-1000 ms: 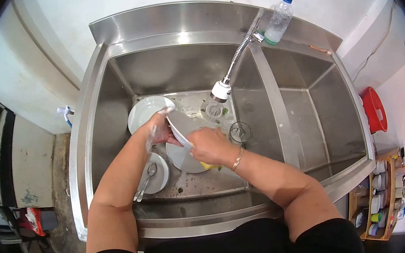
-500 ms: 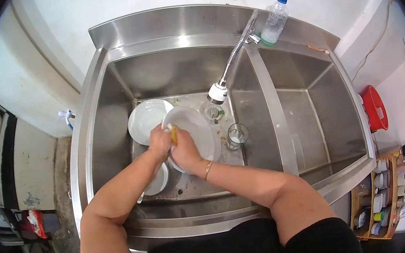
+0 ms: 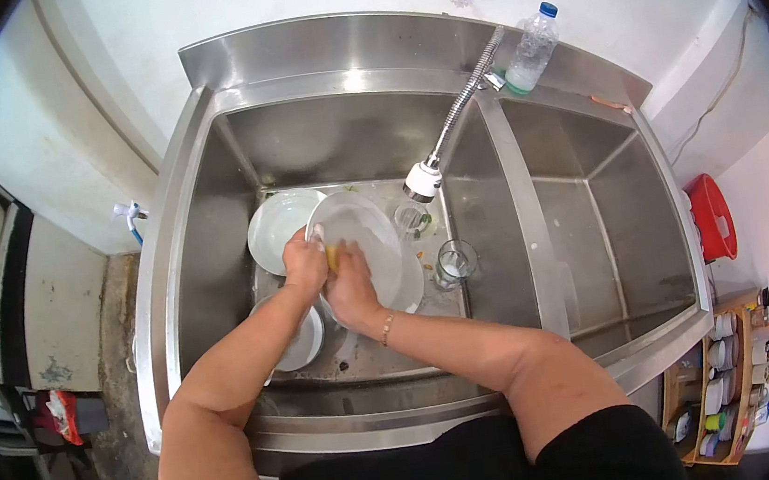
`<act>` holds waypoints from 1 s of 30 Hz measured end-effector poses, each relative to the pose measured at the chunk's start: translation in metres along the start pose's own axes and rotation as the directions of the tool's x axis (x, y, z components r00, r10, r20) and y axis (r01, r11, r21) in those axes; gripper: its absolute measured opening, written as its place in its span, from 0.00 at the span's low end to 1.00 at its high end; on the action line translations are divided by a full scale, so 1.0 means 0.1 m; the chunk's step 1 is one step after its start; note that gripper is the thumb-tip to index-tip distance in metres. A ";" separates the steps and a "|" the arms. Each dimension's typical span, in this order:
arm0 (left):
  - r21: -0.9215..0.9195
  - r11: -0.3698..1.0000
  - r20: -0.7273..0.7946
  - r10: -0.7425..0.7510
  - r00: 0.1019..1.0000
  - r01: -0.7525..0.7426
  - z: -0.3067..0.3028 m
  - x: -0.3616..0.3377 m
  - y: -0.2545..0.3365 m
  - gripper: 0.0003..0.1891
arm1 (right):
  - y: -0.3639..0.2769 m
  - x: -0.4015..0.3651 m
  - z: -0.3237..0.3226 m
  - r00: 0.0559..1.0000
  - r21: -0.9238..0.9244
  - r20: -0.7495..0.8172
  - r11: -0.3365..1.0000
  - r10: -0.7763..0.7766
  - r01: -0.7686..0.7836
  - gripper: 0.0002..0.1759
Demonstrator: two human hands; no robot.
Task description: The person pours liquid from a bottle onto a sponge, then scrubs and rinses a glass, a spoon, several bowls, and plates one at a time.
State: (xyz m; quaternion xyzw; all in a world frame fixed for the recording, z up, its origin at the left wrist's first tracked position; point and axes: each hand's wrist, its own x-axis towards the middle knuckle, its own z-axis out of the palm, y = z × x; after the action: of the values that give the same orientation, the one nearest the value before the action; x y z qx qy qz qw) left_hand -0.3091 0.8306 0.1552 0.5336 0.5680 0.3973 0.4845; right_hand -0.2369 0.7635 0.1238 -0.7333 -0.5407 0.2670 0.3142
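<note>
Inside the large left basin, a white bowl (image 3: 371, 241) is tilted up by its left rim, which my left hand (image 3: 304, 262) grips. My right hand (image 3: 350, 286), somewhat blurred, presses a yellow sponge (image 3: 332, 257) against the inside of the bowl near that rim. Behind my left hand lies a white plate (image 3: 275, 228). Another white dish (image 3: 303, 342) sits below my hands, partly hidden by my left forearm. Part of a further pale dish (image 3: 414, 279) shows under the bowl's right side. Two glasses stand to the right, one upper (image 3: 412, 220) and one lower (image 3: 454, 263).
A flexible faucet with a white head (image 3: 422, 182) hangs over the left basin. A plastic bottle (image 3: 531, 51) stands on the back ledge. Food scraps lie on the basin floor. The second basin (image 3: 591, 246) is at the right, with a red tub (image 3: 710, 215) and shelf (image 3: 718, 383) beyond.
My right hand has shifted slightly and its fingers have spread a little over the sponge. The sink has moved slightly right in view. My left hand still grips the bowl.
</note>
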 end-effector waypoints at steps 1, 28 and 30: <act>-0.013 0.998 0.087 -0.053 0.995 0.054 -0.02 0.02 -0.01 0.13 | -0.05 0.10 -0.04 0.984 -0.005 -0.110 0.990 -0.144 0.144 0.33; 0.080 0.997 0.102 -0.020 0.995 0.012 -0.13 0.08 -0.01 0.13 | 0.09 0.20 0.10 0.980 0.006 -0.079 0.983 -0.181 0.182 0.29; 0.007 0.993 0.140 -0.115 0.983 0.115 -0.18 0.08 0.00 0.12 | 0.00 0.42 0.05 0.860 -0.032 -0.316 0.910 -0.402 0.413 0.26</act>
State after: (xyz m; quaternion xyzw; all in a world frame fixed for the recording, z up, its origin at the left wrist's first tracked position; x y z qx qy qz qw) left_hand -0.3260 0.8399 0.1578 0.5262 0.5623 0.3304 0.5457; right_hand -0.2295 0.8043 0.1185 -0.6296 -0.6211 0.0836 0.4591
